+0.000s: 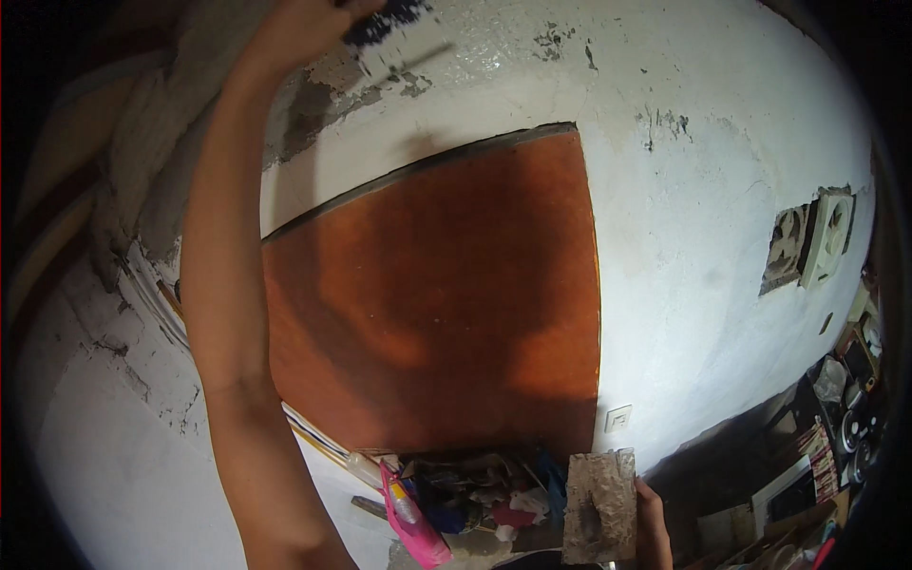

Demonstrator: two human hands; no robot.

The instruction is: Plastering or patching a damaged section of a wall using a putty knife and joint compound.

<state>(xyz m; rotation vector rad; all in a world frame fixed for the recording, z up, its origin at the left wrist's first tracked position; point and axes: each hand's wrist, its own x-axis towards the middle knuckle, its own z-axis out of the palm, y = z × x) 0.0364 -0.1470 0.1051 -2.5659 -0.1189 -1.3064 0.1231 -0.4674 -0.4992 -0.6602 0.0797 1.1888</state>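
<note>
My left arm reaches high up the wall, and my left hand (309, 33) is partly cut off at the top edge. Its fingers are closed against a dark, bristly-looking thing (385, 21) with a ragged, white-flecked edge, held at the patchy white wall (684, 247). I cannot make out its full shape. Low on the right, my right hand (654, 522) grips the side of a flat rectangular board (599, 508) crusted with grey-brown material. The board hides part of that hand.
An orange-brown panel (437, 304) is set in the wall. Below it are a pink bag (418, 527) with a bottle and a pile of cloths (518, 508). A switch (618, 418) and vent block (829, 237) are on the wall; clutter lies at right. Pipes (323, 437) run along the left.
</note>
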